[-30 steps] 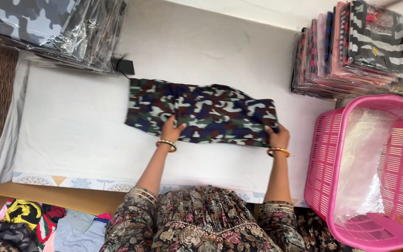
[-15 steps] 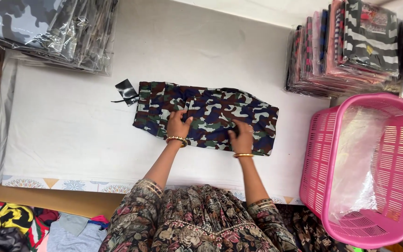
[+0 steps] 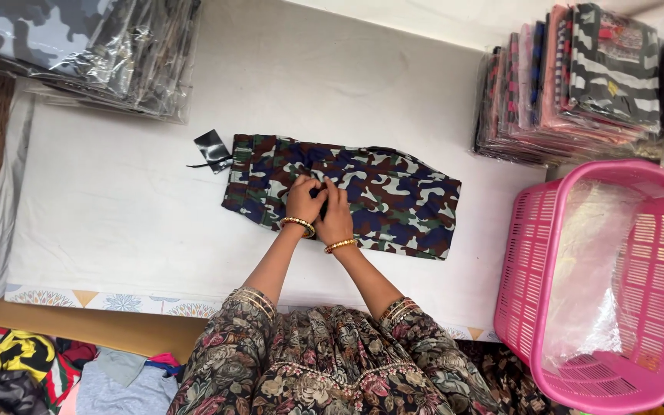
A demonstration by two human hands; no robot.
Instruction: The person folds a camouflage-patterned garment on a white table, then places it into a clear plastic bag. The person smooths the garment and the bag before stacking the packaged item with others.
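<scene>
**Mia:** What is the biggest thing here?

**Sam:** The white bench (image 3: 117,207). Everything sits on it or beside it. I will tell where things are from the folded camouflage cloth (image 3: 382,192), which lies flat in the middle of the bench.

**Mia:** What is next?

**Sam:** A pink plastic basket (image 3: 639,253), off to the right of the cloth, past the bench edge. It has a clear plastic bag (image 3: 593,284) inside. Up and to the right of the cloth is a stack of packed clothes (image 3: 570,84) in clear wrap. Up and to the left of the cloth is another pile of wrapped clothes (image 3: 78,46), grey and patchy. Down and to the left of the cloth, below the bench, is a brown box (image 3: 78,327) with bright clothes in it.

**Mia:** And the hands?

**Sam:** The left hand (image 3: 305,201) and the right hand (image 3: 336,215) lie side by side, touching, on the middle of the cloth. Both press down flat on it. The fingers lie close together and hold nothing. Each wrist has a gold bangle (image 3: 340,245).

**Mia:** Anything smaller?

**Sam:** A little black tag (image 3: 214,148) on a string, just beside the left end of the cloth.
</scene>
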